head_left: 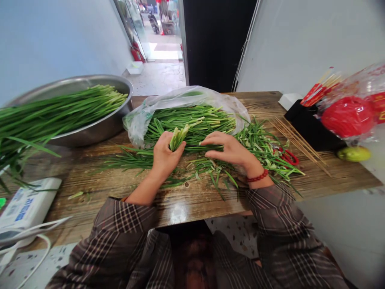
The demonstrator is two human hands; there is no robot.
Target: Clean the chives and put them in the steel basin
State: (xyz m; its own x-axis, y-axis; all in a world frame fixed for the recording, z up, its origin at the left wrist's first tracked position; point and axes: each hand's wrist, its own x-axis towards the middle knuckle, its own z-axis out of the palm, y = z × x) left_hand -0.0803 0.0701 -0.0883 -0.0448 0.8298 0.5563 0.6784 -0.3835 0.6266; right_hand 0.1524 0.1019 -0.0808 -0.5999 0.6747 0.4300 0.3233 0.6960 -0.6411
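Note:
My left hand (166,154) is closed around a small bunch of garlic chives (178,138), pale cut ends pointing up and to the right. Just to its right is my right hand (230,150), its fingers apart and nothing seen between them. Behind both hands, a clear plastic bag (192,94) lies open with a heap of chives (195,118) inside. Loose trimmed leaves and scraps (258,148) spread beside and beneath my right hand. Red-handled scissors (289,156) are partly buried in those scraps.
A large steel basin (99,130) of long chives stands at the left. Bamboo skewers (303,144) lie at the right near a black holder (309,126) and a red plastic-wrapped bundle (349,116). A white box (33,204) with cables sits at the left front of the wooden table (120,192).

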